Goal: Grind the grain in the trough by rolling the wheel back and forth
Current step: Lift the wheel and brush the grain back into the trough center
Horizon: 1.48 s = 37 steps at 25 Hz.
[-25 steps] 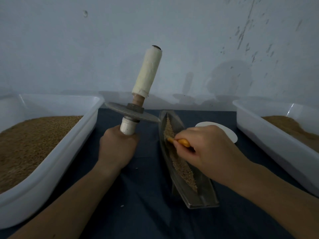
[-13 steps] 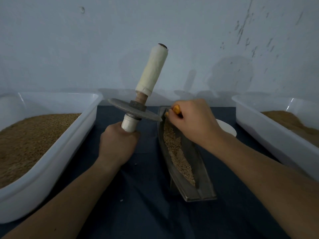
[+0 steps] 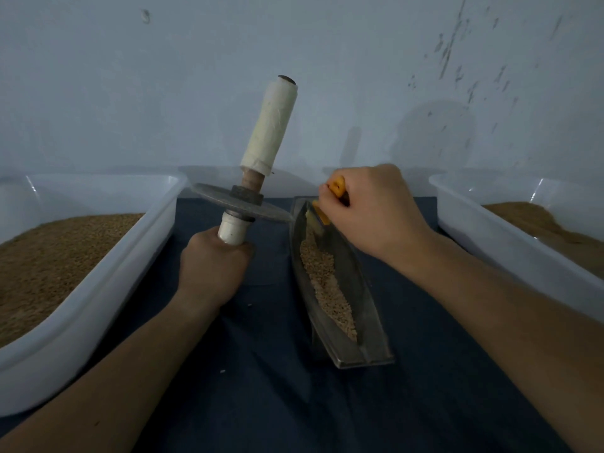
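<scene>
The left hand point(image 3: 212, 266) is clamped in a fist round the lower white grip of the grey metal grinding wheel point(image 3: 242, 206). It holds the wheel up in the air, left of the narrow boat-shaped metal trough point(image 3: 359, 289). The wheel's axle stands nearly upright and leans a little to the right. Its upper handle, wrapped in cream tape point(image 3: 269, 125), points toward the wall. The disc lies almost flat, with its right edge just beside the trough's far left rim and not in the channel.

The trough rests on the dark blue cloth point(image 3: 268, 403) that covers the bench, running from the far middle toward the near right. The pale crushed grain point(image 3: 327, 286) lies in a strip along its bottom.

The right hand point(image 3: 376, 210) hangs over the far end of the trough. Its fingers are curled round a small orange-handled tool point(image 3: 336, 186), whose lower end reaches into the far tip of the channel. What kind of tool it is cannot be told. Hand and tool together cover that end of the trough.

A white plastic tub point(image 3: 98, 308) of brown grain point(image 3: 49, 256) stands along the left side. A second white plastic tub point(image 3: 523, 266), holding a lower brown heap point(image 3: 539, 220), stands along the right. The two forearms reach in between them. Behind is a pale grey wall point(image 3: 327, 60) with dark scuff marks.
</scene>
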Each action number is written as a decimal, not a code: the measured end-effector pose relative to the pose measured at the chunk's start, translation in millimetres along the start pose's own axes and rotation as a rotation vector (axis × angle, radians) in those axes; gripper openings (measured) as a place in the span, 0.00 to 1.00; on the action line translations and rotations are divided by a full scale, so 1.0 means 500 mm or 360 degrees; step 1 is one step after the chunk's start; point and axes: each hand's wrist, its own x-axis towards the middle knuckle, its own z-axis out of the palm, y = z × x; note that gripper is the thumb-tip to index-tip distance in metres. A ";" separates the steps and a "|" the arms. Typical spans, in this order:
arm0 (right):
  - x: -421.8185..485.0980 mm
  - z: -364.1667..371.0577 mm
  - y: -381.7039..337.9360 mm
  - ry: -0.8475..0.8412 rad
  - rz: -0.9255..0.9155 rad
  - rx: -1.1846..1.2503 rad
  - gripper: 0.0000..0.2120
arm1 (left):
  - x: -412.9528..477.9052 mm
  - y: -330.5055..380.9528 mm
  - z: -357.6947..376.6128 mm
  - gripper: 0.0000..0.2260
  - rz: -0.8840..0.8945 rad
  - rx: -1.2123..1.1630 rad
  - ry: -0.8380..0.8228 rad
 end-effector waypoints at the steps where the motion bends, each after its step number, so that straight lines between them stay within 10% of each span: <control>1: 0.011 0.009 0.001 -0.0017 0.0001 -0.0052 0.22 | 0.000 0.000 0.000 0.04 0.0007 0.0010 0.0001; 25: 0.053 0.040 0.011 -0.0194 0.0467 0.0094 0.17 | 0.002 -0.006 0.006 0.04 0.0043 0.0084 0.0005; 37: 0.002 -0.012 -0.061 -0.0305 0.0194 0.0003 0.15 | 0.000 -0.003 0.006 0.06 0.0042 0.0092 -0.0006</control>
